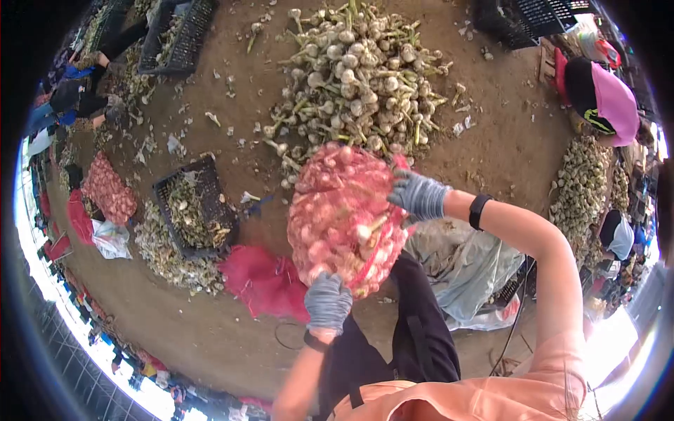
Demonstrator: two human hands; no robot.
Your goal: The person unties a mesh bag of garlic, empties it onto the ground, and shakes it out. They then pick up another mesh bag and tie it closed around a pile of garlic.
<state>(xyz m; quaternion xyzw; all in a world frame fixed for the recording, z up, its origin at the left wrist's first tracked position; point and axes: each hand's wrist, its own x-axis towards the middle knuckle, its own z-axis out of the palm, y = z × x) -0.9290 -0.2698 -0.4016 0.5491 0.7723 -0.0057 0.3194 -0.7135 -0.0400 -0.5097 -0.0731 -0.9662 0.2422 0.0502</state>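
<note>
A red mesh bag (330, 217) packed with garlic bulbs stands in front of my legs, against the near side of a big heap of loose garlic (358, 77). My left hand (328, 303), in a grey glove, is closed on the mesh at the bag's near edge. Higher up on the right side, my right hand (419, 195), gloved too, has its fingers curled round the mesh. One garlic bulb with its stem (371, 229) shows on the bag's near right part. The palms and some fingertips are hidden.
A red mesh sack (270, 281) lies flat at the left. Beyond it stands a black crate (193, 207) of garlic trimmings. Pale plastic sheeting (467, 259) lies right of my legs. Another full mesh bag (109, 189) is farther left. A person in pink (614, 102) sits at the right.
</note>
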